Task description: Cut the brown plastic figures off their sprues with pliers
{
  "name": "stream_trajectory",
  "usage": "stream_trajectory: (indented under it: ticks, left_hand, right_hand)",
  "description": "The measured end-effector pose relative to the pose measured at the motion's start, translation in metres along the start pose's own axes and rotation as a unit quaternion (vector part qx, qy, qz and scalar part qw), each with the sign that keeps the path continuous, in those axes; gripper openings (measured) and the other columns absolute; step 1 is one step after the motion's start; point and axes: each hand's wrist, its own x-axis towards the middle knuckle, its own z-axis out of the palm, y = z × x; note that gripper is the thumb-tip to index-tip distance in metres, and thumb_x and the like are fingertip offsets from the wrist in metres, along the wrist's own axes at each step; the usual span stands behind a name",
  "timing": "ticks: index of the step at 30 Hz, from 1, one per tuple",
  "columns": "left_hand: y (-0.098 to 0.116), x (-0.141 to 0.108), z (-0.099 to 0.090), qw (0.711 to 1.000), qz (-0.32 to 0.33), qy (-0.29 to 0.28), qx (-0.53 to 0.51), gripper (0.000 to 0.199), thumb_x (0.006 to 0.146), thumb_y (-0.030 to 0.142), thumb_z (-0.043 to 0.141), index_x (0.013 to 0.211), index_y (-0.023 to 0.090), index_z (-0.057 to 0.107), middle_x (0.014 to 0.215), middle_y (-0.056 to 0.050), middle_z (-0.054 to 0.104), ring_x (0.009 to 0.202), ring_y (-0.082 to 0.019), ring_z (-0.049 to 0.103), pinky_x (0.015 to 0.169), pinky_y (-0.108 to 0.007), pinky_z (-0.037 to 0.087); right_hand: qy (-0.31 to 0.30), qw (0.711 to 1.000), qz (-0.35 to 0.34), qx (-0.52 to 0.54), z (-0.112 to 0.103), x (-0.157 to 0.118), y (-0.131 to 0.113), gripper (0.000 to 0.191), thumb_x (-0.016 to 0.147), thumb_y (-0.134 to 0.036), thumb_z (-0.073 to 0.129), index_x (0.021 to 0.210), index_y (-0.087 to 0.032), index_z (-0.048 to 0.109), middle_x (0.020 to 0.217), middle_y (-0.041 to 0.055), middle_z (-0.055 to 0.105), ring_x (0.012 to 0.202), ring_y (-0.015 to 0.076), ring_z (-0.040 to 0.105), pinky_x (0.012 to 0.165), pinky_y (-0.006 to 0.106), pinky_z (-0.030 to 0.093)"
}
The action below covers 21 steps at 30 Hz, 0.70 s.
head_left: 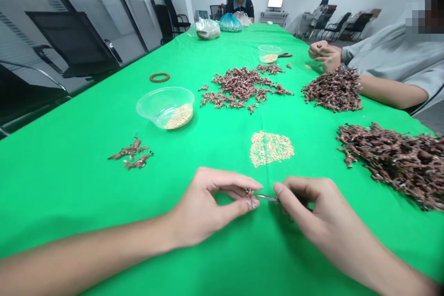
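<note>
The left hand pinched a brown figure between thumb and fingers; just right of it, the right hand gripped a metal tool, long axis crosswise, tip toward the figure.

On the desk I am counting three large piles of brown pieces, two lying toward the right edge; one small cluster toward the left edge; one golden patch; two clear bowls; one brown ring; three bags at the far edge. My two hands are holding one piece and one metal tool.
</note>
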Motion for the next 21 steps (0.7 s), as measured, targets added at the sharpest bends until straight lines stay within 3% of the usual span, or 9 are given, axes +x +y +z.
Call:
stream_trajectory:
  ticks: [5, 10, 13, 16, 21]
  left_hand:
    - [-0.002, 0.003, -0.002, 0.998, -0.030, 0.048, -0.031, 0.034, 0.079, 0.021, 0.080, 0.110, 0.014, 0.070, 0.105, -0.008, 0.077, 0.084, -0.017, 0.072, 0.081, -0.028, 0.059]
    - [0.000, 0.003, -0.001, 0.998, 0.015, 0.067, -0.014, 0.024, 0.078, 0.016, 0.079, 0.100, 0.014, 0.070, 0.095, -0.006, 0.076, 0.086, -0.017, 0.069, 0.082, -0.029, 0.055]
    - [-0.002, 0.003, -0.002, 0.997, 0.041, 0.066, 0.017, 0.016, 0.081, 0.015, 0.076, 0.097, 0.015, 0.074, 0.092, -0.005, 0.076, 0.085, -0.017, 0.068, 0.084, -0.030, 0.053]
    - [-0.005, 0.003, -0.004, 0.996, 0.055, 0.053, 0.038, 0.021, 0.083, 0.016, 0.075, 0.104, 0.019, 0.077, 0.101, -0.006, 0.076, 0.094, -0.018, 0.068, 0.087, -0.030, 0.052]
    - [-0.004, 0.004, -0.004, 0.999, 0.035, 0.020, 0.001, 0.022, 0.091, 0.023, 0.068, 0.112, 0.020, 0.075, 0.108, -0.006, 0.075, 0.101, -0.017, 0.067, 0.091, -0.029, 0.051]
  right_hand:
    - [0.079, 0.995, -0.052, -0.018, -0.006, 0.006, 0.005, 0.041, 0.095, -0.042, 0.050, 0.061, -0.020, 0.052, 0.054, -0.0041, 0.042, 0.050, 0.0104, 0.039, 0.047, 0.026, 0.031]
    - [0.114, 0.988, -0.105, -0.026, -0.003, 0.007, 0.014, 0.026, 0.094, -0.034, 0.054, 0.075, -0.020, 0.065, 0.063, -0.0015, 0.059, 0.056, 0.0126, 0.054, 0.055, 0.027, 0.040]
    - [0.122, 0.985, -0.122, -0.019, 0.001, 0.006, 0.019, 0.021, 0.093, -0.031, 0.055, 0.078, -0.021, 0.066, 0.068, -0.0004, 0.064, 0.061, 0.0134, 0.059, 0.059, 0.027, 0.043]
    - [0.124, 0.983, -0.135, -0.017, 0.002, 0.006, 0.023, 0.019, 0.093, -0.029, 0.056, 0.079, -0.022, 0.065, 0.069, -0.0009, 0.065, 0.061, 0.0129, 0.060, 0.060, 0.027, 0.044]
    - [0.130, 0.982, -0.140, -0.011, 0.001, 0.007, 0.025, 0.019, 0.094, -0.028, 0.054, 0.080, -0.022, 0.065, 0.070, -0.0012, 0.065, 0.062, 0.0125, 0.060, 0.060, 0.027, 0.045]
